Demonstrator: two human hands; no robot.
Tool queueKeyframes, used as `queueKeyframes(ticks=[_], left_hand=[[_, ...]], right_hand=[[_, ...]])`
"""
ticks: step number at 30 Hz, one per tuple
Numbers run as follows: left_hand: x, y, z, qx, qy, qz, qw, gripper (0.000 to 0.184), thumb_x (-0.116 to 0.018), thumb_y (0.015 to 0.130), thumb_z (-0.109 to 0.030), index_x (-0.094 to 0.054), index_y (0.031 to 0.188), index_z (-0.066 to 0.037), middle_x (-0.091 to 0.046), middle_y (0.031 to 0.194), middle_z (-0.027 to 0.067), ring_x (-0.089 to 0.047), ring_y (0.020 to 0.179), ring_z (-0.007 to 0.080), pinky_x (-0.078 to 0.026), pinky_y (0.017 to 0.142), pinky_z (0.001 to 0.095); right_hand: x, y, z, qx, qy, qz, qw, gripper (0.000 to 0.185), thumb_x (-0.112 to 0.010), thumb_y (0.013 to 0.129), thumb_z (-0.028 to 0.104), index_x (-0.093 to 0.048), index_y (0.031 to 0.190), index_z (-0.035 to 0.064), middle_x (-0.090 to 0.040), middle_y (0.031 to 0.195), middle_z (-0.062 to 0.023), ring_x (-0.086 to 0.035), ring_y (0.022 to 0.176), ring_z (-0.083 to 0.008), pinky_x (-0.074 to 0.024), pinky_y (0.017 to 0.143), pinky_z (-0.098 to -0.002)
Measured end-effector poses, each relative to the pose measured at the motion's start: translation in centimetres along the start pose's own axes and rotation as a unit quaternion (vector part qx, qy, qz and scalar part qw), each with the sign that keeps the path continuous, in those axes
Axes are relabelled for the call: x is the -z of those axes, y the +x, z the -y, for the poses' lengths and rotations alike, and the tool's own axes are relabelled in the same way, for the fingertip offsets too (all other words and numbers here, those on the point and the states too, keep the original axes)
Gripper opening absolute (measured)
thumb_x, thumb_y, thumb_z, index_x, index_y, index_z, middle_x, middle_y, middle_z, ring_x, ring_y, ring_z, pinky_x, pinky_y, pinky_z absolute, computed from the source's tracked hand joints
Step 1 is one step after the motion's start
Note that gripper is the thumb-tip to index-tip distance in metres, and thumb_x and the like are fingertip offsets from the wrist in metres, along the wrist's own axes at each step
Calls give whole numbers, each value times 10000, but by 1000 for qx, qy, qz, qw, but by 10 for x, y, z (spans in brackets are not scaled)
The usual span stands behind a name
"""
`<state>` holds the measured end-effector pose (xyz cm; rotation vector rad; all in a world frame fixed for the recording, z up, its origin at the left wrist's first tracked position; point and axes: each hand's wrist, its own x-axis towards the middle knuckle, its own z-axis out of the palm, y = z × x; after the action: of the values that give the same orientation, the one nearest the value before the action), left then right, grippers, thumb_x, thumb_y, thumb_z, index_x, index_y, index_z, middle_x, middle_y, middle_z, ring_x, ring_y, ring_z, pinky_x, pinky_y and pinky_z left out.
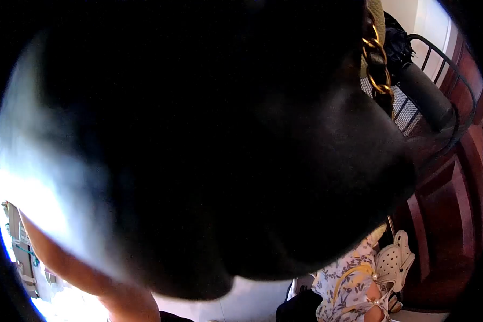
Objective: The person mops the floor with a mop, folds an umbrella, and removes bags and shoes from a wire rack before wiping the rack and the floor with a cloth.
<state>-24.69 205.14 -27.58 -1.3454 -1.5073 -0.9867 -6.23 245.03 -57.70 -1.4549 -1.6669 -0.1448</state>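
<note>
A large, dark, blurred black thing (241,161) fills most of the head view, very close to the camera. It looks like a black bag, though its kind is not certain. A gold chain with a dark strap (379,67) hangs at its upper right edge. At the lower left, a bare arm (75,263) runs up behind the black shape. A floral-print sleeve or garment (346,282), with bare skin showing through its tied gaps, is at the lower right. Neither my left hand nor my right hand can be seen; whether they touch the black thing is hidden.
On the right are a dark red panelled door (445,225) and a black metal rack (456,75) holding a dark grey cylinder (426,96). Pale perforated clogs (394,265) are near the door. Pale floor (252,300) shows below. Bright light glares at left.
</note>
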Motion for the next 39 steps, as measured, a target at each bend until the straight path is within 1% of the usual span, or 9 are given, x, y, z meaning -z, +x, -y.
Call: queueKeyframes(ticks=[5,8,11,12,16,24,32,34,39], left_hand=[[-23,18,-16,99,-220,-146,959,447,-491,934,-185,-393,1288,70,-572,1132,182,-636,858,199,-553,738,260],[-19,31,-21,310,-394,-184,845,310,-422,970,-267,-580,1024,-5,-534,689,-19,-277,492,16,-204,449,155],[-9,24,-1,290,-548,-85,780,359,-402,973,-250,-523,1175,20,-613,983,98,-567,842,133,-464,715,259],[-7,22,1,287,-576,-65,763,375,-398,974,-247,-512,1206,25,-628,1042,122,-625,912,157,-516,769,280],[-13,25,-14,282,-488,-85,822,266,-470,958,-235,-587,1089,-35,-476,641,-73,-370,520,-10,-285,479,142],[-13,34,-22,299,-434,-90,845,275,-443,954,-316,-507,821,-84,-438,628,-29,-328,529,34,-246,488,175],[-9,34,-22,289,-436,-50,851,331,-394,969,-341,-450,774,-79,-398,607,-14,-311,539,56,-237,499,189],[-12,34,-22,299,-430,-54,850,333,-391,970,-342,-448,774,-80,-398,607,-14,-310,539,56,-235,498,189],[-13,29,-17,302,-419,-79,853,311,-415,964,-335,-487,811,-74,-439,639,-5,-327,534,42,-237,484,172]], right_hand=[[-20,-42,99,91,138,22,986,294,-519,794,25,-569,1081,-23,-560,1120,-222,-498,1083,-376,-360,985,-451],[-27,-93,172,185,260,65,945,282,-520,794,24,-581,1066,-21,-573,1103,-221,-516,1061,-375,-381,970,-444],[-21,-140,217,274,312,307,856,250,-507,815,45,-591,1047,7,-567,1125,-175,-494,1116,-331,-370,997,-425],[-38,-169,227,315,331,215,863,230,-525,793,49,-601,1008,22,-585,1076,-145,-509,1073,-330,-386,969,-426],[-24,-192,242,333,370,324,805,219,-514,772,48,-597,974,40,-601,1008,-122,-533,1002,-310,-393,918,-438],[124,-175,170,285,349,625,638,293,-461,903,218,-546,1143,74,-541,1170,-167,-500,1101,-331,-385,951,-401],[95,-143,248,3,723,420,548,326,-498,874,241,-568,1115,33,-625,982,-163,-606,890,-283,-461,829,-359],[79,-174,259,100,647,339,675,332,-515,869,216,-556,1138,25,-586,1118,-161,-564,1000,-322,-433,896,-385],[60,-213,241,198,595,276,728,282,-470,866,89,-564,1126,32,-563,1160,-171,-525,1069,-344,-421,929,-394]])
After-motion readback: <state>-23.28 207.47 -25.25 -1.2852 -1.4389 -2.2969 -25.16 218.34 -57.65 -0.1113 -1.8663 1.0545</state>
